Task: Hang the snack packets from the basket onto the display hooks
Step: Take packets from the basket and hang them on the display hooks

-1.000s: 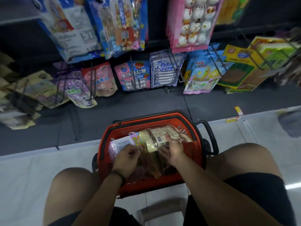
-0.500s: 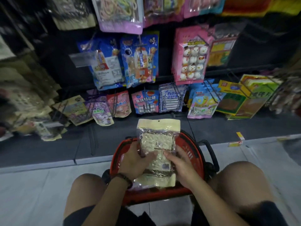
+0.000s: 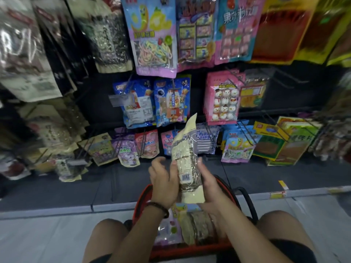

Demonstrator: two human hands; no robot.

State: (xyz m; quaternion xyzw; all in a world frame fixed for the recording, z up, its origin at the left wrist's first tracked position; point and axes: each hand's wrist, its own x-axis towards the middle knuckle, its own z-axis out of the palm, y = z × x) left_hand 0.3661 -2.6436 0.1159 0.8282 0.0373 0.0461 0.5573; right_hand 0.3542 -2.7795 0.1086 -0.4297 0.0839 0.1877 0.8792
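A cream-and-clear snack packet (image 3: 185,160) stands upright above the red basket (image 3: 141,198), its cream top twisted toward the shelf. My right hand (image 3: 209,185) grips its lower right side. My left hand (image 3: 164,179) touches its left edge with the fingers partly spread. More packets (image 3: 190,228) lie in the basket between my knees. Wire display hooks (image 3: 235,82) stick out of the dark back panel, most of them loaded with hanging packets.
Rows of candy bags hang ahead: pink snowman packets (image 3: 223,99), blue packets (image 3: 171,103), dark-and-clear packets (image 3: 106,35) at upper left. Low hooks carry small bags (image 3: 127,152) and yellow-green packets (image 3: 281,143) over the dark base shelf (image 3: 247,175). My knees flank the basket.
The packet came out of the basket and rose in front of the shelf, turning edge-on. My head tilted up, bringing higher rows of hooks into view. My left fingers loosened.
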